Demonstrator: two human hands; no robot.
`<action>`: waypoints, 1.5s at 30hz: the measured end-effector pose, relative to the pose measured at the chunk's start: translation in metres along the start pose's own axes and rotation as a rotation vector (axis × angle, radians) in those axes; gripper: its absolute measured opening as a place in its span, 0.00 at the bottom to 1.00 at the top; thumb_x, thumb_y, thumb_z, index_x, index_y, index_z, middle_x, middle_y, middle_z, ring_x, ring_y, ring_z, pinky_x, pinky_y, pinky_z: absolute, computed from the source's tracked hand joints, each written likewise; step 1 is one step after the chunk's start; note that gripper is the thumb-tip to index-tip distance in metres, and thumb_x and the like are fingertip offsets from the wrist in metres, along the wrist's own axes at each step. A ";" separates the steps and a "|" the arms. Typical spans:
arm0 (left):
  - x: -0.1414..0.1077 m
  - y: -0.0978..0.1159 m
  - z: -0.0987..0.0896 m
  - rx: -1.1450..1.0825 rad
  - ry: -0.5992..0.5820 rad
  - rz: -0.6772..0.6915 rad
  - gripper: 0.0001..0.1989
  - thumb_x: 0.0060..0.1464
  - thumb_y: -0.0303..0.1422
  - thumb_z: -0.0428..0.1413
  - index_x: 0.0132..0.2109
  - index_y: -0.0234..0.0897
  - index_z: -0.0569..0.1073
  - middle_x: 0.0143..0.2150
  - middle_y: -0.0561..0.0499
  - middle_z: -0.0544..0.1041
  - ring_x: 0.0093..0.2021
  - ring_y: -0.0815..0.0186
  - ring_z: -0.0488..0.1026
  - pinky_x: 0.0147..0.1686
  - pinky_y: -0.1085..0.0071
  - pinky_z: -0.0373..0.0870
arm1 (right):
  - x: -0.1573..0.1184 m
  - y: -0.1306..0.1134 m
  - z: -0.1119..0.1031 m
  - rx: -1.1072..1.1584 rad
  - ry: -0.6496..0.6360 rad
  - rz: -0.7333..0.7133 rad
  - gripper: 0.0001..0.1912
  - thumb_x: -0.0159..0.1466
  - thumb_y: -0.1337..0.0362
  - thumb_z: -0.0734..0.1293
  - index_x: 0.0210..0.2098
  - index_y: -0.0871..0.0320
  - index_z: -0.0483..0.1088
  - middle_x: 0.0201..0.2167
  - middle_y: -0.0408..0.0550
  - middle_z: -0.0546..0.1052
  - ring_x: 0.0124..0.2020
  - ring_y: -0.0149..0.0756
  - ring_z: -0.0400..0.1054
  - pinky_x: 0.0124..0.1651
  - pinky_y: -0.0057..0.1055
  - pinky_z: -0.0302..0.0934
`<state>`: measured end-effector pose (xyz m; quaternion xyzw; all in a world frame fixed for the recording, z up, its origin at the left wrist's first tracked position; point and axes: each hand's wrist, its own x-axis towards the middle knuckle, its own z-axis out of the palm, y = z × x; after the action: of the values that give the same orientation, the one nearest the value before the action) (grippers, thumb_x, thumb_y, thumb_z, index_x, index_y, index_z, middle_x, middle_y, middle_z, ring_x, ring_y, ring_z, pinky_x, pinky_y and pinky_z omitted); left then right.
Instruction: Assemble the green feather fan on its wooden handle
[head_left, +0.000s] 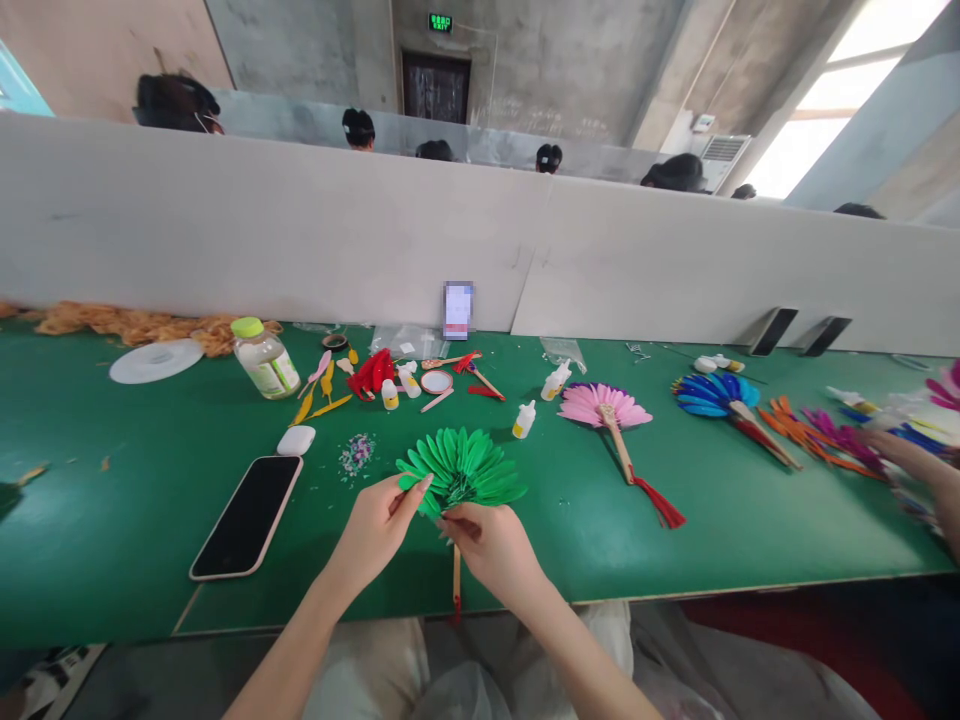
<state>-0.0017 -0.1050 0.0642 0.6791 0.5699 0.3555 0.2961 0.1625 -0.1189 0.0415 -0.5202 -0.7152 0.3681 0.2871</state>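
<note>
A green feather fan [469,465] lies near the table's front edge, its wooden handle pointing toward me with a red tassel at the end. My left hand [386,510] pinches a green feather at the fan's left side between thumb and finger. Close to the base of the feathers, my right hand [480,535] has its fingers pressed together; what they grip is too small to make out. Purple and white bits [357,455] are scattered left of the fan. A small glue bottle [524,420] stands to its upper right.
Left of my hands lie a phone [247,517] and a white case [296,440], with a jar [266,360] behind. A pink fan [606,408] and a blue fan [716,397] lie rightward. Another person's hand [911,460] reaches in at far right. A white partition [300,240] borders the table.
</note>
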 end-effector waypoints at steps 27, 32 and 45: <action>-0.011 -0.011 0.007 -0.038 -0.186 -0.064 0.20 0.53 0.43 0.48 0.20 0.37 0.54 0.18 0.59 0.50 0.20 0.74 0.47 0.19 0.76 0.43 | 0.003 -0.015 -0.004 -0.523 -0.117 -0.446 0.08 0.57 0.72 0.61 0.22 0.60 0.65 0.23 0.45 0.73 0.25 0.30 0.65 0.28 0.26 0.48; -0.010 -0.008 -0.003 -0.122 -0.180 -0.091 0.19 0.52 0.44 0.49 0.21 0.35 0.58 0.20 0.59 0.51 0.21 0.74 0.48 0.20 0.76 0.45 | 0.002 -0.021 -0.011 -0.236 -0.131 -0.394 0.07 0.59 0.71 0.61 0.25 0.59 0.67 0.22 0.42 0.71 0.25 0.27 0.63 0.28 0.23 0.51; -0.014 -0.007 -0.011 -0.645 -0.106 -0.343 0.21 0.47 0.46 0.55 0.23 0.38 0.54 0.16 0.63 0.46 0.17 0.77 0.44 0.17 0.77 0.42 | 0.013 -0.022 -0.004 0.605 -0.265 -0.065 0.15 0.61 0.54 0.62 0.26 0.61 0.63 0.17 0.39 0.64 0.18 0.24 0.58 0.23 0.22 0.55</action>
<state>-0.0163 -0.1170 0.0626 0.4628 0.5179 0.4266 0.5794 0.1503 -0.1101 0.0625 -0.3358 -0.6209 0.6189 0.3446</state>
